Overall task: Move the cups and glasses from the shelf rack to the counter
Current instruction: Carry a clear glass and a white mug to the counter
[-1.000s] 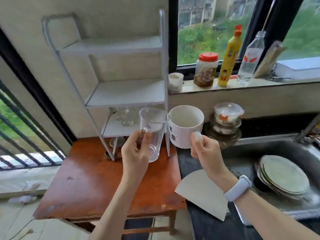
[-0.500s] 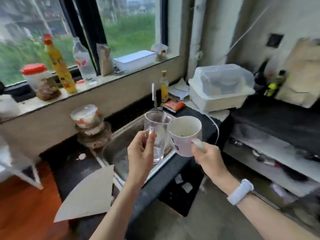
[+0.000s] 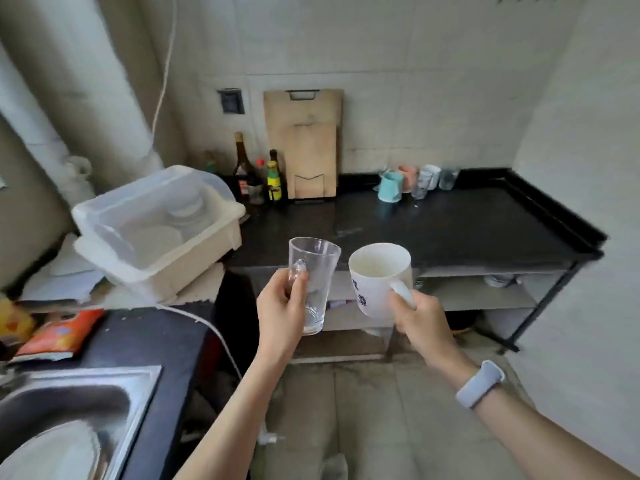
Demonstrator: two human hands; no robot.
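My left hand [image 3: 280, 311] grips a clear glass mug [image 3: 317, 282] by its handle, held upright in the air. My right hand [image 3: 420, 318] holds a white ceramic mug [image 3: 377, 277] with blue print by its handle, just right of the glass. Both hang in front of the black counter [image 3: 450, 226], short of its front edge. At the counter's back stand several cups and glasses [image 3: 415, 183], among them a teal one and a pink one. The shelf rack is out of view.
Wooden cutting boards [image 3: 304, 143] and sauce bottles [image 3: 259, 174] lean at the counter's back left. A lidded plastic dish box [image 3: 156, 223] sits to the left. A steel sink [image 3: 69, 417] is at the lower left. Open shelves run under the counter.
The view has swung right, from the rack past the window and sink to the black counter. Both hands keep the same hold on the glass mug and white mug.
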